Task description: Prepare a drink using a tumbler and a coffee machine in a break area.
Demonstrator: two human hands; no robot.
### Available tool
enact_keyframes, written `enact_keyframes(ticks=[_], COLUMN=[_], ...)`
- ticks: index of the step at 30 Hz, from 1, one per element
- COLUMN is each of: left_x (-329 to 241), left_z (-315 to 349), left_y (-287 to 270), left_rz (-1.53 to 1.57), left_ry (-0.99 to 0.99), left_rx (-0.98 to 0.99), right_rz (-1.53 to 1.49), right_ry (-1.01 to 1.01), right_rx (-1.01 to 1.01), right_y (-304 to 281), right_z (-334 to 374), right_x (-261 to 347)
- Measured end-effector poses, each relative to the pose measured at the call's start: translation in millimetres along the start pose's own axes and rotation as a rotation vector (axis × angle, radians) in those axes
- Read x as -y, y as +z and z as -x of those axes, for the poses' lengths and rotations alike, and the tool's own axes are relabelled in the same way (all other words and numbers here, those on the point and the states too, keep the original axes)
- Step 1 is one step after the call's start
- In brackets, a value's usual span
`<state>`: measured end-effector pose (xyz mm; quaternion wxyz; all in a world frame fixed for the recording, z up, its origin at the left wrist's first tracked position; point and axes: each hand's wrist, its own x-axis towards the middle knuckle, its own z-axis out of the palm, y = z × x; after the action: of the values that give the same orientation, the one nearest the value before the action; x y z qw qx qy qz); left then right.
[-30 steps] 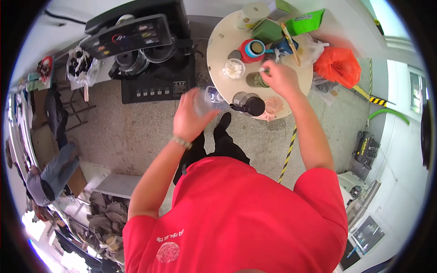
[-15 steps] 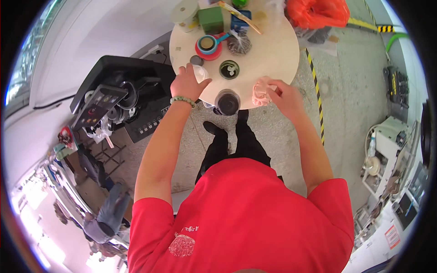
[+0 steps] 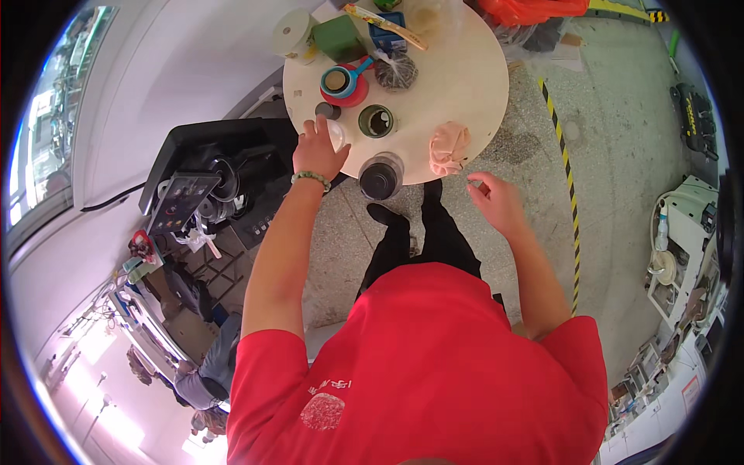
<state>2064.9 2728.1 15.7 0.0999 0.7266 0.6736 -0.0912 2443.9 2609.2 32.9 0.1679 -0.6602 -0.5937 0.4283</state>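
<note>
My left hand point(image 3: 319, 149), a beaded bracelet at its wrist, rests at the left edge of the round table with its fingers stretched out. Beside it, partly hidden by the hand, is a small translucent white container point(image 3: 336, 135). Just off the table's front edge, my right hand point(image 3: 498, 203) has thumb and forefinger a little apart, with no held thing visible. Close to it lies a crumpled pink cloth point(image 3: 449, 146). Between the hands, at the near edge, stands a clear jar with a black top point(image 3: 380, 180). Behind that is an open dark-walled cup point(image 3: 376, 122) with pale bits inside.
A grey round lid point(image 3: 328, 111), a blue handled cup point(image 3: 349, 78) on a red dish and a bag of dark grains point(image 3: 396, 72) stand farther back. Behind them are a green box point(image 3: 338, 39) and a wooden-handled tool point(image 3: 387, 26). A black machine point(image 3: 232, 159) adjoins the table's left.
My right hand has let go of the pink cloth and drawn back toward me, off the table. The cloth stays at the table edge. My left hand keeps its place by the translucent container.
</note>
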Motion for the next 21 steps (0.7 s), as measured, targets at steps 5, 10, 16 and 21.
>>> enact_keyframes(ticks=[5,10,16,21], left_x=[16,24,0,12], left_z=[30,103,176,199], left_y=[-43,-156,-243,-242], left_rz=[0.171,0.221,0.957,1.114], left_ry=[-0.174,-0.063,-0.215,-0.210], left_rx=[-0.076,-0.215,-0.078,-0.059], right_rz=[-0.255,-0.673,-1.137,-1.297], right_ry=[0.030,-0.215,-0.198,-0.351], right_rx=[-0.020,0.134,0.573,0.682], right_y=[-12,7,55,68], right_z=[2,18,9,10], right_x=[39,140,218,222])
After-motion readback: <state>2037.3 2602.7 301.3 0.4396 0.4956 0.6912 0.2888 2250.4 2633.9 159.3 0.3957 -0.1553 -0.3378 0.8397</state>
